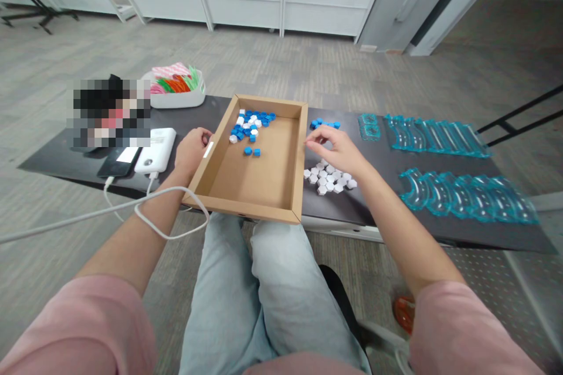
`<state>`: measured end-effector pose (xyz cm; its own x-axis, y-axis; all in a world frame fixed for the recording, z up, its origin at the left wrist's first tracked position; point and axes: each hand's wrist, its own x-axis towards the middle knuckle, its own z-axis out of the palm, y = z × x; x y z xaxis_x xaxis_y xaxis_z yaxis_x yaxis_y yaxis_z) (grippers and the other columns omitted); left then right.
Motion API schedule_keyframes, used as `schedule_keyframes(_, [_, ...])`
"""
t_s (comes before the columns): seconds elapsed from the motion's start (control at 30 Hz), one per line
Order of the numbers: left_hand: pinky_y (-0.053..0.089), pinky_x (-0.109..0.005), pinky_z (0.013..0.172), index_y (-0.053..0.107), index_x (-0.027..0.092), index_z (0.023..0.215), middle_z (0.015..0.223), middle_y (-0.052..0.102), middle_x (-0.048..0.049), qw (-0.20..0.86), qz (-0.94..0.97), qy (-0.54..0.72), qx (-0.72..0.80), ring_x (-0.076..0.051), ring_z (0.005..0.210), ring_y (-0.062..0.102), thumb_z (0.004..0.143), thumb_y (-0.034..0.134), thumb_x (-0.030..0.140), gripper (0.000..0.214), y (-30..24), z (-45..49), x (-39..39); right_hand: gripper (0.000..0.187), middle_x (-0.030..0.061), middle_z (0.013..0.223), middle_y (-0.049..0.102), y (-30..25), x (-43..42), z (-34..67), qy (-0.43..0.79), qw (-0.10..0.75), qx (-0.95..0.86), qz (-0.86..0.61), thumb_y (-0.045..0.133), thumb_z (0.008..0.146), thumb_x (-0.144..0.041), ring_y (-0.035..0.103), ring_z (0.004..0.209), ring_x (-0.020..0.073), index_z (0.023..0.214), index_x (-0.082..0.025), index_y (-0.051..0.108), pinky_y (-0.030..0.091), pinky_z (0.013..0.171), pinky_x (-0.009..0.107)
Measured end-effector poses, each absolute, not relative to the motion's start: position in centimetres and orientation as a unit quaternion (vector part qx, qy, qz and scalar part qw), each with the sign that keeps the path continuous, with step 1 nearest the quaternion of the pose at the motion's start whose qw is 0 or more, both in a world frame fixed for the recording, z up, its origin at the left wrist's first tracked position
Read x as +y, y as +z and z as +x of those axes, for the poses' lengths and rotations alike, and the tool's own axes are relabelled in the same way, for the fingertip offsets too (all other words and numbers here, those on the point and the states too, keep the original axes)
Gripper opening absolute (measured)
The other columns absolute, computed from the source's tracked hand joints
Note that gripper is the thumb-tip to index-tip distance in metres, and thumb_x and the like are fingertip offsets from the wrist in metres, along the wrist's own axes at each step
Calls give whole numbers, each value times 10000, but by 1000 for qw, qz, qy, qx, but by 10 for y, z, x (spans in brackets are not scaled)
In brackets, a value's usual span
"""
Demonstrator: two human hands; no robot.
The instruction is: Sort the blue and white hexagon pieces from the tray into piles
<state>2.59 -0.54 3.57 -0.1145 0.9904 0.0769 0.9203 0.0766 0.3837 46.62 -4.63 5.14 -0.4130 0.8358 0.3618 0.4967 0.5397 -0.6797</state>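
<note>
A shallow cardboard box (pixel 253 192) stands at the table's front edge, over my knees. In its far left part lie several small blue caps (pixel 266 117) and white hexagonal pieces (pixel 254 119), mixed together. My left hand (pixel 192 151) is beside the box's left wall, its fingers curled inward; what they hold, if anything, is hidden. My right hand (pixel 333 147) is at the right wall, with thumb and fingertips drawn together near the rim; nothing I can name shows between them. Below it lies a cluster of white hexagonal pieces (pixel 326 179), and beyond it a few blue caps (pixel 333 125).
Teal clear plastic trays (pixel 435 135) form a row at the back right, with more trays (pixel 466 196) nearer. A small teal tray (pixel 369 127) lies beside them. Left are a white device (pixel 155 151), a dark phone (pixel 118 162), a cable (pixel 165 190) and a white basket (pixel 178 99).
</note>
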Motion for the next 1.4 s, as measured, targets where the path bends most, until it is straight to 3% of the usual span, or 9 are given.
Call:
schedule_keyframes(0.07, [535,-360,910,801,248,1203,1166,811,-105,102,658,169,727,-298,1072,729,1019,635,307,255,36,25,-6,241,112,1179,859,63,-34,427,219,286,-854,-376,701,1150,-439,771,1053,301,1169,-252,851,591,982,442])
schedule_keyframes(0.2, [537,-351,906,785,255,1202,1163,815,-100,102,656,163,730,-300,1099,739,997,675,306,238,38,27,-8,156,135,1352,871,72,-7,344,120,127,-918,-355,765,1107,-299,789,1241,339,1219,-239,856,531,985,411])
schedule_keyframes(0.33, [530,-348,906,785,252,1197,1143,813,-97,99,654,165,732,-299,1095,738,976,678,280,248,39,28,-10,134,148,1257,894,74,5,311,84,27,-928,-361,813,1041,-191,795,1156,342,1161,-221,862,508,920,402])
schedule_keyframes(0.4, [522,-344,906,787,247,1194,1143,812,-99,101,652,167,733,-298,1085,733,978,664,275,250,39,28,-10,155,120,1244,883,77,6,324,114,63,-932,-339,791,1056,-201,777,1108,304,1194,-231,854,511,925,385])
schedule_keyframes(0.53, [495,-341,900,782,219,1210,1158,806,-104,107,658,167,726,-280,1060,705,994,655,282,259,39,25,-8,224,97,1305,831,84,2,404,183,225,-901,-323,677,1144,-312,736,1075,256,1288,-247,835,540,985,383])
schedule_keyframes(0.7, [487,-358,921,764,207,1226,1176,803,-110,109,663,150,726,-278,1056,682,1007,644,267,257,40,23,-6,223,99,1165,846,60,3,519,141,366,-758,-521,776,1102,-472,729,1050,305,1171,-260,797,570,1017,459])
schedule_keyframes(0.97, [535,-365,947,726,251,1142,1112,811,-89,95,643,137,748,-317,1100,740,1002,609,243,183,42,25,-3,260,127,1051,877,17,12,566,74,284,-729,-618,906,1029,-540,756,1161,437,999,-300,808,468,1204,664])
schedule_keyframes(1.13, [550,-351,947,672,280,1066,1058,813,-67,90,636,129,756,-327,1125,749,983,636,240,99,47,29,-3,324,118,1068,896,17,14,568,84,271,-720,-633,877,1055,-616,788,1145,433,1018,-301,814,471,1194,654])
schedule_keyframes(1.4, [506,-359,944,740,238,1163,1116,822,-82,98,635,141,753,-308,1101,701,977,638,210,213,42,26,-4,236,130,1162,872,43,-6,535,88,348,-711,-605,679,1156,-486,756,1067,361,1132,-287,804,518,1123,576])
